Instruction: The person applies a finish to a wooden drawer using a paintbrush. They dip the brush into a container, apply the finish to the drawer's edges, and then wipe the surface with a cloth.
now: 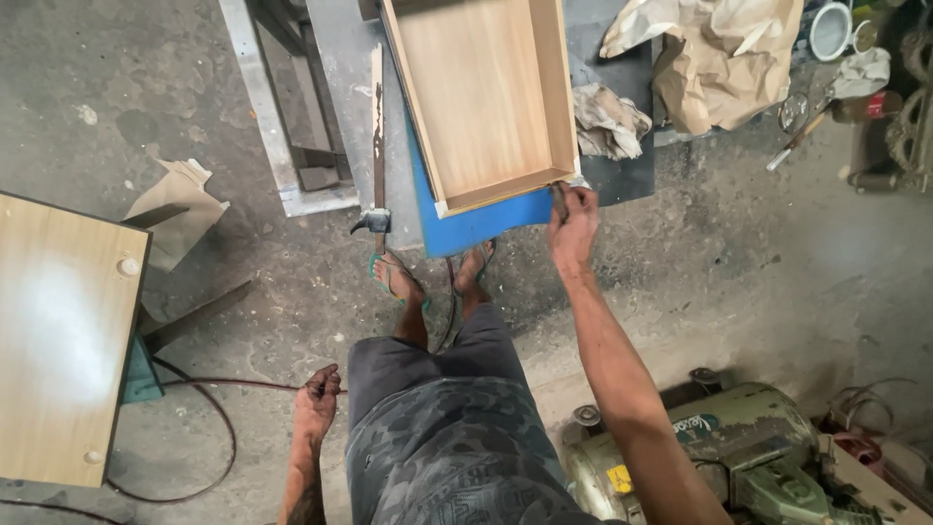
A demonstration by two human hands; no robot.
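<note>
From my remote seat: right hand (pixel 573 222) at 1 o'clock, fingers pinched on a small dark tool (pixel 561 199) against the near corner of the wooden drawer box (pixel 486 97). The box lies at 12 o'clock on a blue board (pixel 486 222) atop the grey bench (pixel 340 58). Left hand (pixel 318 397) hangs at 7 o'clock, loosely curled beside a reddish hose (pixel 233 382). Compressor (pixel 739 447) at 4 o'clock.

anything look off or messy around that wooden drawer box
The wooden box sits askew on the blue board, its near corner overhanging where the right hand touches it. Crumpled brown paper and a rag lie beside it.
</note>
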